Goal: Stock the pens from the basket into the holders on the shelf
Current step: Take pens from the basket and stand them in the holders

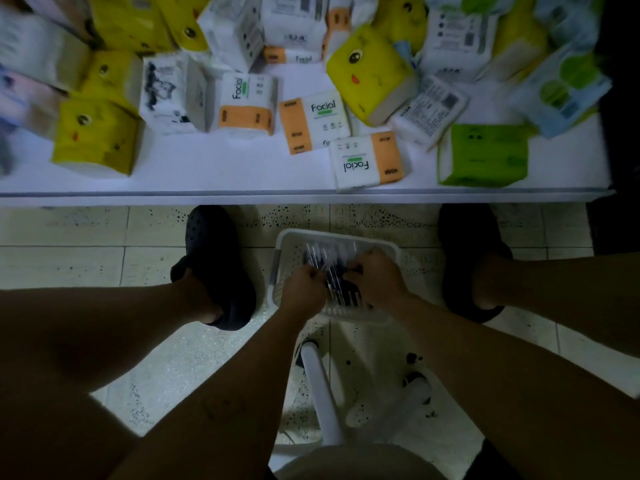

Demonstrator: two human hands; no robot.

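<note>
**Both hands in the basket, on the pens**

Head view:
- Basket (338, 236): white, perforated walls, sits on the tiled floor (69, 258) between the person's feet, just short of the shelf edge.
- Pens (330, 263): dark barrels with clear or silvery parts, lying in a loose bundle inside the basket, roughly pointing toward the shelf. Too dim and blurred to count.
- Left hand (302, 289): down in the near-left part of the basket, fingers curled in, gripping pens at its inner side.
- Right hand (378, 279): over the right half of the basket, fingers curled down round the pens. Fingertips hidden under the knuckles, so exact grip not readable.
- The two hands are close together, the pen bundle between them.
- Shelf (207, 174): white, runs across the top of the frame, above and beyond the basket. It carries tissue packs (313, 123) in a jumble: white-and-orange "Facial" ones mid-shelf, yellow ones with face prints left and centre, a green one at right, pale blue ones far right. Several lie tilted or on their sides.
- Dark clogs on both feet: left (214, 265), right (464, 258), one either side of the basket.
- White tube legs (320, 386) of a stool show below the basket, between the forearms.
</note>
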